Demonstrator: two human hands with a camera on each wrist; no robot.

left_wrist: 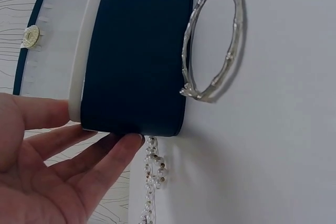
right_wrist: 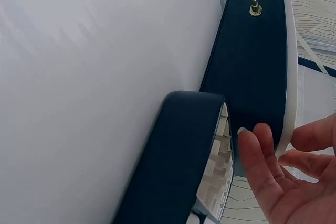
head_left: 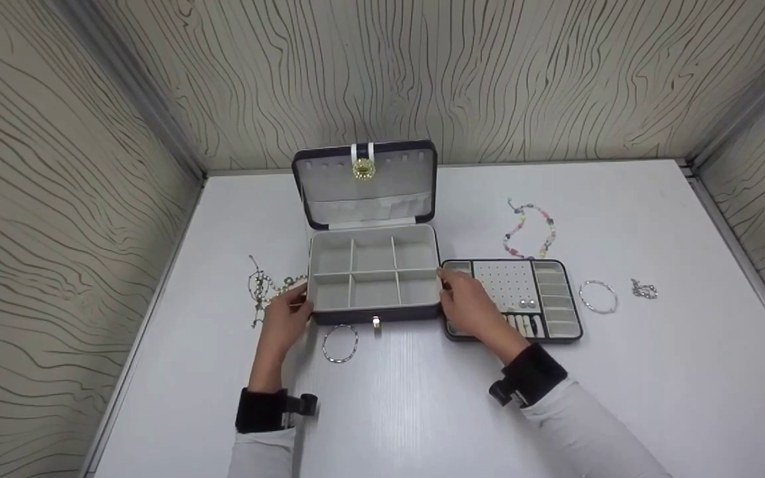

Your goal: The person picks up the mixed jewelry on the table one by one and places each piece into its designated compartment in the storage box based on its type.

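Observation:
A dark blue jewelry box [head_left: 376,315] stands with its lid [head_left: 369,189] raised and its six pale compartments bare. My left hand [head_left: 286,322] holds its left side, thumb at the cream rim and fingers along the side wall in the left wrist view. On the opposite side my right hand [head_left: 470,307] grips the box, with thumb at the rim and fingertips against the dark wall in the right wrist view. Under my right hand and forearm lies a compartment tray [head_left: 558,299], partly hidden. It carries pearl-like studs [head_left: 527,303] and several rings [head_left: 522,325].
A silver bangle [head_left: 340,343] lies in front of the box. Beaded strands [head_left: 259,285] spread beside my left hand. A colourful bead necklace [head_left: 548,229] lies behind the tray. To its right are another bangle [head_left: 598,297] and a small bunched chain [head_left: 645,289]. Patterned walls enclose the white table.

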